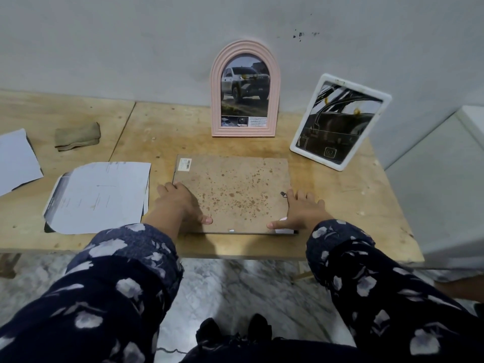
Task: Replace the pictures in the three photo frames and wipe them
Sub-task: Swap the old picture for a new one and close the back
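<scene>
A third photo frame (233, 189) lies face down near the table's front edge, its stained brown backing board up. My left hand (180, 203) grips its left side and my right hand (298, 210) grips its right side, thumbs on the backing near the front edge. A pink arched frame (245, 90) with a truck picture stands against the wall. A white rectangular frame (340, 121) with a dark picture leans at the right. Loose cut pictures (97, 197) lie face down to the left. A folded beige cloth (77, 136) rests at the back left.
The wooden table (340, 205) stands against a grey wall. Another sheet of paper (17, 159) lies at the far left edge. A white object (471, 119) sits beyond the table's right side. Marble floor shows below the front edge.
</scene>
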The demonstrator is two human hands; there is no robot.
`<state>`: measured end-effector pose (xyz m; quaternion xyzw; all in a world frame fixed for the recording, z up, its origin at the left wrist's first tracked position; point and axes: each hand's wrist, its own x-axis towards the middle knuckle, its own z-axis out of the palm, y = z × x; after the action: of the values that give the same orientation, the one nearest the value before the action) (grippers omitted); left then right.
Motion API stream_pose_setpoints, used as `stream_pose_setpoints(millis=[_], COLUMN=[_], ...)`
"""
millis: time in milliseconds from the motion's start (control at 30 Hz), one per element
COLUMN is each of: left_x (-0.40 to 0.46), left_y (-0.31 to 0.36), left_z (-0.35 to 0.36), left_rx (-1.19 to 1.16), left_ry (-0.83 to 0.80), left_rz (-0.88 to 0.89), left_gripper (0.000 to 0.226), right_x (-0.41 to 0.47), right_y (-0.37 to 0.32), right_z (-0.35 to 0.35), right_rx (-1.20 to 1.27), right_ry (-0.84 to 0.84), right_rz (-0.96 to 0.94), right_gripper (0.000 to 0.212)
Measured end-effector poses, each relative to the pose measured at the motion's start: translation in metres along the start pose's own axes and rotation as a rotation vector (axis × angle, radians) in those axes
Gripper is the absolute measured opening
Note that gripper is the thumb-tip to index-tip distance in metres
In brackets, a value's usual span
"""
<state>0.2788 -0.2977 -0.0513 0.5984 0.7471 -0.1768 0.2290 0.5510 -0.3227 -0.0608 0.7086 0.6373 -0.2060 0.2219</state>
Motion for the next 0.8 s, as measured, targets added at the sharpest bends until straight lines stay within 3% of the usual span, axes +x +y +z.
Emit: stream_pose_setpoints(millis=[200,300,400,533,633,800], left_x=[0.019,0.009,0.003,0.019,0.029,0.04], left_y=[0.006,0.014,0.022,0.04,0.059,0.077], left_z=[0.004,-0.002,-0.011,-0.024,-0.026,-0.024], left_rx=[0.101,0.116,0.162,0.142,0.098,0.219], left_ry=[-0.03,-0.015,-0.059,-0.105,-0.047,-0.042], left_rz=[-0.029,-0.057,-0.01,0.217,0.332,0.412], left_gripper=[0.144,0.135,0.14,0.14,0.128,0.129], right_x=[0.008,0.017,0.026,0.035,0.037,0.04], right_y=[0.001,0.001,-0.002,-0.008,-0.01,-0.008], right_z=[-0.019,-0.029,-0.028,-0.023,-0.017,-0.021], right_rx=[-0.115,-0.089,0.076,0.243,0.216,0.118], right_ry=[0.184,0.242,0.263,0.153,0.145,0.11], right_rz=[-0.063,-0.089,-0.093,-0.146,-0.153,-0.167], right_gripper=[0.065,0.042,0.052,0.081,0.081,0.081])
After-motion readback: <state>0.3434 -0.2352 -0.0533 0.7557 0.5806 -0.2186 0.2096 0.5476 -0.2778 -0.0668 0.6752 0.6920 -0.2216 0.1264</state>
